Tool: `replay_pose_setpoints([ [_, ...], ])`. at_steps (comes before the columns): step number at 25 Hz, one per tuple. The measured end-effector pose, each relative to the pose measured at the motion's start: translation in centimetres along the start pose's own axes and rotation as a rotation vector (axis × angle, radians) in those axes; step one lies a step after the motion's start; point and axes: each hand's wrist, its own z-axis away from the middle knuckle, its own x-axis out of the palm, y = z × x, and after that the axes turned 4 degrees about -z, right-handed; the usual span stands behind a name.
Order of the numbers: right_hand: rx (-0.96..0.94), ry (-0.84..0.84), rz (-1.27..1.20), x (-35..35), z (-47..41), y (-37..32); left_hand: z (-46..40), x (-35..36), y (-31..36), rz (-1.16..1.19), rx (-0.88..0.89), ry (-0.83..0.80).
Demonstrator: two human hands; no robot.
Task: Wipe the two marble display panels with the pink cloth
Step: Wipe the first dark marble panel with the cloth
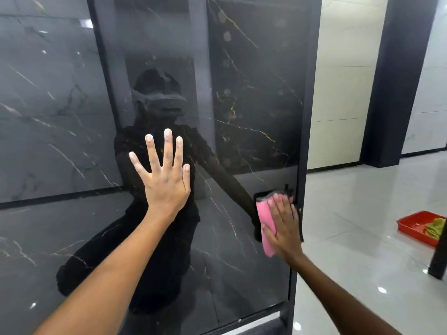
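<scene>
Bracing against the glossy black marble display panel with pale gold veins (217, 238), the left hand (164, 182) lies flat on its polished face, fingers straight and spread, holding nothing. To the left of that framed panel a second dark grey marble panel with white veins (48, 117) stands further back. Both look rigid, heavy and slick, so they call for pressure across the face and not for any taking hold; the upright one probably wants a steadying palm, as it has now.

Toward the black panel's right edge, beside its dark frame (304, 141), the folded pink cloth (264, 218) is pressed to the stone under the right hand (284, 226). That grip is a flat one, fingers laid straight over the cloth. The cloth looks soft, light and limp, likely to bunch or slide on such gloss, so the whole palm should bear on it.

Right of the black panel, a red tray (411, 228) holding a green rag (436, 227) sits on the pale tiled floor (350, 238).
</scene>
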Motion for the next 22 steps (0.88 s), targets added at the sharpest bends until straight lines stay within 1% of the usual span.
replay_pose_setpoints([
  [1, -0.054, 0.025, -0.004, -1.1, -3.6, 0.9, 0.0, 0.1, 0.0, 0.003, -0.002, -0.003],
  [2, -0.069, 0.057, -0.028, -2.7, -8.6, 1.3, 0.0, 0.1, 0.0, 0.011, -0.002, -0.002],
  [4, -0.029, 0.227, -0.095, -6.4, -19.4, 0.3, 0.0, 0.2, 0.0, 0.022, -0.001, 0.009],
  [5, -0.016, 0.290, -0.105, -6.9, -23.0, -1.0, 0.1, 0.3, -0.1, 0.023, -0.003, 0.014],
  [6, -0.015, 0.327, -0.096, -6.3, -24.1, -2.6, 0.1, 0.3, -0.1, 0.025, -0.002, 0.017],
  [7, -0.094, 0.320, -0.093, -5.0, -23.0, -4.1, 0.1, 0.4, -0.2, 0.028, -0.001, 0.017],
  [8, -0.240, 0.255, -0.090, -3.1, -19.6, -5.2, 0.1, 0.3, -0.2, 0.032, 0.000, 0.017],
  [9, -0.393, 0.139, -0.065, -1.0, -14.5, -5.7, 0.1, 0.3, -0.2, 0.035, 0.002, 0.014],
  [11, -0.703, -0.176, 0.075, 1.4, -3.8, -4.8, 0.1, 0.2, -0.1, 0.043, 0.005, 0.005],
  [12, -0.835, -0.316, 0.145, 1.4, -0.4, -3.7, 0.1, 0.2, -0.1, 0.039, 0.007, 0.001],
  [13, -0.922, -0.379, 0.160, 1.0, 0.2, -2.2, 0.0, 0.1, -0.2, 0.036, 0.008, -0.002],
  [14, -0.923, -0.325, 0.140, 0.6, -1.4, -0.8, -0.1, 0.2, -0.2, 0.037, 0.007, -0.007],
  [15, -0.796, -0.204, 0.090, -0.4, -4.6, -0.3, 0.0, 0.2, -0.2, 0.036, 0.004, -0.007],
  [16, -0.572, -0.029, 0.014, -1.8, -9.0, -0.2, 0.2, 0.1, -0.1, 0.030, 0.002, -0.002],
  [17, -0.307, 0.162, -0.075, -3.2, -13.8, -0.6, 0.3, 0.1, 0.0, 0.027, -0.002, -0.002],
  [18, -0.096, 0.274, -0.176, -4.3, -17.5, -1.8, 0.3, 0.1, 0.0, 0.032, -0.005, -0.010],
  [19, -0.008, 0.359, -0.255, -4.1, -19.1, -3.6, 0.3, 0.1, 0.0, 0.042, -0.002, -0.019],
  [20, -0.046, 0.399, -0.266, -2.9, -18.6, -5.5, 0.1, 0.1, 0.0, 0.047, 0.013, -0.016],
  [21, -0.162, 0.340, -0.248, -1.3, -16.0, -7.0, -0.1, -0.1, -0.1, 0.061, 0.030, -0.011],
  [22, -0.310, 0.202, -0.190, 0.5, -11.9, -8.2, -0.1, -0.3, -0.2, 0.100, 0.030, -0.018],
])
